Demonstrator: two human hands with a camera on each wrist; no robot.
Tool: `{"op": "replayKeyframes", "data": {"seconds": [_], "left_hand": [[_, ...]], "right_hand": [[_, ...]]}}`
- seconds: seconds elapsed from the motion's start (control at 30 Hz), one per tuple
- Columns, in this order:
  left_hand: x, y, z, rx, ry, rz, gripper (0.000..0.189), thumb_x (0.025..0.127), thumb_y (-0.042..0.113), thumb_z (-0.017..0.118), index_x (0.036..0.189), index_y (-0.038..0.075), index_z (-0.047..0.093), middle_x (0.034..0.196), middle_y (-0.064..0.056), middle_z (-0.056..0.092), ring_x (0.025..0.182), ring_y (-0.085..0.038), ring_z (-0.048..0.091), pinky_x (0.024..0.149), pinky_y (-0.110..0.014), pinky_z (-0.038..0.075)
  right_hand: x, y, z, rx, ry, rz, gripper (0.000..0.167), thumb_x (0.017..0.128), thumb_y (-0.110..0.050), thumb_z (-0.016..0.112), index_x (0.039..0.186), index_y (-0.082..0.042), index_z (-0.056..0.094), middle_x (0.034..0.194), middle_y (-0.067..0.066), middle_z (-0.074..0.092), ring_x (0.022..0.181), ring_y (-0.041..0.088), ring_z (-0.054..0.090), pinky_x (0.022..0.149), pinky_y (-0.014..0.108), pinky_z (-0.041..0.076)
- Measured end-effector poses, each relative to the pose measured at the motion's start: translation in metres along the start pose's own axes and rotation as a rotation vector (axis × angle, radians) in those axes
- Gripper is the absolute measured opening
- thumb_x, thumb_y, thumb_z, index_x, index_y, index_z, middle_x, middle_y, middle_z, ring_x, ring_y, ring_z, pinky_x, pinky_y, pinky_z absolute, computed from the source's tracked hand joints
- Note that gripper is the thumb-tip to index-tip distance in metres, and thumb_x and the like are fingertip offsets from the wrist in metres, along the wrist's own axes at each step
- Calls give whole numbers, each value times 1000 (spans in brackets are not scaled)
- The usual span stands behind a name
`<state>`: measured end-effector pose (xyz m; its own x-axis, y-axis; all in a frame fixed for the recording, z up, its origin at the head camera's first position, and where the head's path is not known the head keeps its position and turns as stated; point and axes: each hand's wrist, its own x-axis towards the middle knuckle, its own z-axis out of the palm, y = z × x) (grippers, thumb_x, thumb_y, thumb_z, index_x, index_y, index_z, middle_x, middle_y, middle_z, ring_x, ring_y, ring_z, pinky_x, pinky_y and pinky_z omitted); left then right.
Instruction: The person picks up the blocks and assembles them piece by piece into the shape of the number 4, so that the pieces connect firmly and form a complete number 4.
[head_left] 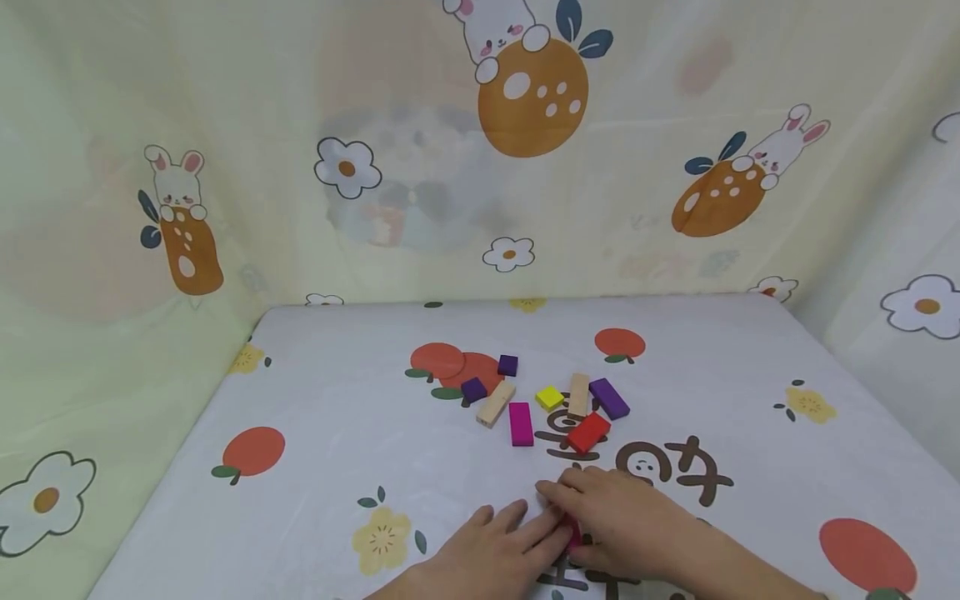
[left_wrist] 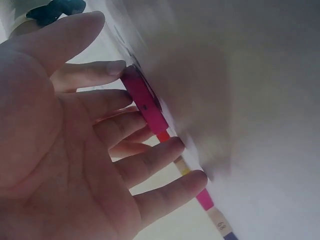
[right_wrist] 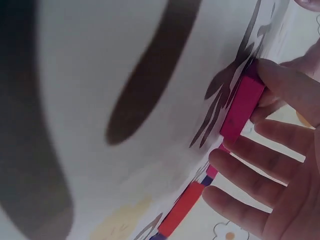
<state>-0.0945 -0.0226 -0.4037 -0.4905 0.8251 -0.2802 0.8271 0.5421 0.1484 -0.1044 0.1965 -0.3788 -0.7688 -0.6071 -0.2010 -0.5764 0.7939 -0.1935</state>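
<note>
A magenta wooden block lies on the cloth near the front, largely hidden by both hands in the head view. My right hand holds it lengthwise; in the right wrist view the thumb is at one end of the magenta block and a fingertip at the other. My left hand is beside it with fingers extended. In the left wrist view, fingertips of the left hand touch the side of the magenta block, while its thumb stands apart.
Beyond the hands lie a red block, another magenta block, a yellow cube, a purple block, plain wooden blocks and dark purple pieces. A printed cloth covers the table; patterned curtains surround it.
</note>
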Motion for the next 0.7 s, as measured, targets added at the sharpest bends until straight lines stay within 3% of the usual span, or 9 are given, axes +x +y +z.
{"op": "replayKeyframes", "data": {"seconds": [0.23, 0.5, 0.7], "left_hand": [[1, 2, -2, -4, -13, -32, 83, 93, 74, 51, 164, 36, 27, 170, 16, 27, 150, -23, 41, 110, -46, 50], [0, 3, -4, -12, -13, -40, 86, 91, 72, 56, 164, 36, 27, 170, 16, 26, 149, -22, 42, 110, -46, 50], [2, 4, -2, -16, -17, -43, 88, 90, 72, 58, 164, 37, 25, 170, 17, 25, 149, -23, 42, 110, -47, 50]], "right_hand": [[-9, 13, -11, 46, 10, 123, 75, 77, -47, 88, 144, -26, 61, 134, 6, 68, 122, 30, 65, 94, 58, 57], [-11, 30, -16, 37, 74, 276, 69, 80, -44, 87, 142, -24, 63, 134, 10, 68, 123, 35, 65, 93, 59, 57], [-14, 42, -13, 51, 121, 284, 62, 83, -41, 85, 138, -18, 65, 128, 9, 69, 117, 32, 67, 91, 54, 59]]}}
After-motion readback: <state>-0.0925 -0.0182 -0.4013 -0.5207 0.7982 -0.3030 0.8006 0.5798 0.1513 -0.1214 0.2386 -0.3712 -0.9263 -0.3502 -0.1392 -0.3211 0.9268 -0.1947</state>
